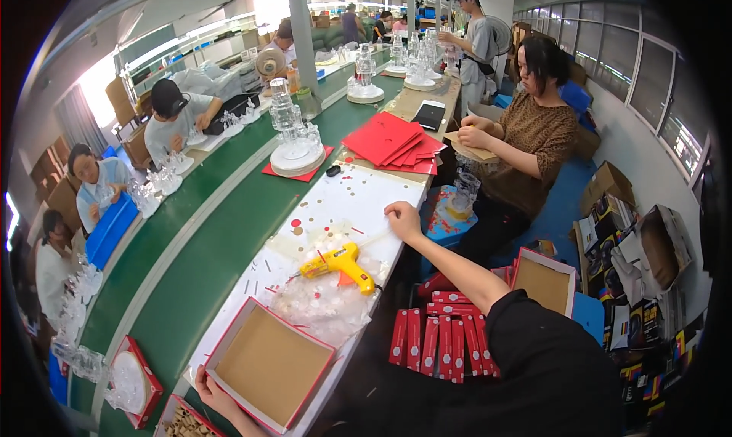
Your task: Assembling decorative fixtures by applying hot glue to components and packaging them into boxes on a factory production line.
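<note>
At the lower left, my left hand point(216, 395) grips the side of a shallow open box point(271, 364) with a red and white rim and a plain brown bottom. My right hand point(402, 220) rests at the right edge of the white worktop point(366, 185), its fingers loosely bent and apart, with nothing visible in them. Between my hands lies a yellow hot glue gun point(339, 265), nozzle to the left, beside crumpled clear plastic film point(320, 306). Small discs and thin sticks are scattered over the worktop.
Red sheets point(393, 141) and a clear tiered ornament point(290, 132) stand farther along the green conveyor point(194, 265). Narrow red boxes point(442, 342) and another shallow box point(544, 281) are below right. A co-worker point(534, 132) sits at right holding a card; others work across the belt.
</note>
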A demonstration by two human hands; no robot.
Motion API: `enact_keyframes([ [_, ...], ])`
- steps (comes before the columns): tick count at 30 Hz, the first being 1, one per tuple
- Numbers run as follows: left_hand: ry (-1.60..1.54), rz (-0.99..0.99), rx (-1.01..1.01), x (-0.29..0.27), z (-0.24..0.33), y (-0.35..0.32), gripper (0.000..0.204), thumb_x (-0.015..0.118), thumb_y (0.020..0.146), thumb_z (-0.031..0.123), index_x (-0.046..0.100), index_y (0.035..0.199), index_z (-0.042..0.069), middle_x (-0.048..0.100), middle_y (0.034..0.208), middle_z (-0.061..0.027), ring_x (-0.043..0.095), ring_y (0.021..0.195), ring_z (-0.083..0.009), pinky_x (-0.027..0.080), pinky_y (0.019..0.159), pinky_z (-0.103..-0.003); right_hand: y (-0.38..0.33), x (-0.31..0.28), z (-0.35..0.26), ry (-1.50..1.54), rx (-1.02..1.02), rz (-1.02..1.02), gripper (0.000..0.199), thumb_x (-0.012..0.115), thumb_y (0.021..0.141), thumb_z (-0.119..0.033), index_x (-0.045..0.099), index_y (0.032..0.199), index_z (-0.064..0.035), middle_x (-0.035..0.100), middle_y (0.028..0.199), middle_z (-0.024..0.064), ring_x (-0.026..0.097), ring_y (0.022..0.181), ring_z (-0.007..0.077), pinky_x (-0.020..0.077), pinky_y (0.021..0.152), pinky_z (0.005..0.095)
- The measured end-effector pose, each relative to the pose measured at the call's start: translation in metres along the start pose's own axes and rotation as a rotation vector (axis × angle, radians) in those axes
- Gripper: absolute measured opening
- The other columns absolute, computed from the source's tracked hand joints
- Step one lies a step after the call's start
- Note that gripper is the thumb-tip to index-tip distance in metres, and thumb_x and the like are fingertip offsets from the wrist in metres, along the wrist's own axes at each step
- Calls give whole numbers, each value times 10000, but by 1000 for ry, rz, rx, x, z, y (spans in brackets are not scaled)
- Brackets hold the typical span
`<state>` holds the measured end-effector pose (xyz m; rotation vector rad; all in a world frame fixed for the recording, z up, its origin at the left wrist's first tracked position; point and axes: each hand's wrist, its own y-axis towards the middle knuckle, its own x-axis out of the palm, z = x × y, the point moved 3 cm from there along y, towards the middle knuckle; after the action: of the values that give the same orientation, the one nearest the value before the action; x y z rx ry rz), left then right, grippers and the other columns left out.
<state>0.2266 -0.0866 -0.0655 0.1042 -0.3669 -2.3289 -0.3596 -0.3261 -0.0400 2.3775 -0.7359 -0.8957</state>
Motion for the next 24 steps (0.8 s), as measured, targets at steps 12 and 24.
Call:
enact_keyframes([
  [12, -28, -17, -31, -2, 0, -1, 283, 434, 892, 15, 583, 1132, -6, 596, 1092, -87, 568, 950, -164, 458, 850, -280, 0, 2, 3, -7, -7, 4, 110, 563, 746, -70, 672, 737, -60, 663, 797, 101, 639, 737, 259, 505, 682, 332],
  [24, -17, -12, -24, -1, 0, -1, 278, 444, 885, 10, 576, 1126, -37, 598, 1107, -97, 554, 1002, -175, 423, 907, -290, 0, 0, 1, -26, -30, 19, 112, 560, 750, -65, 670, 729, -67, 664, 796, 95, 642, 734, 259, 508, 668, 334],
])
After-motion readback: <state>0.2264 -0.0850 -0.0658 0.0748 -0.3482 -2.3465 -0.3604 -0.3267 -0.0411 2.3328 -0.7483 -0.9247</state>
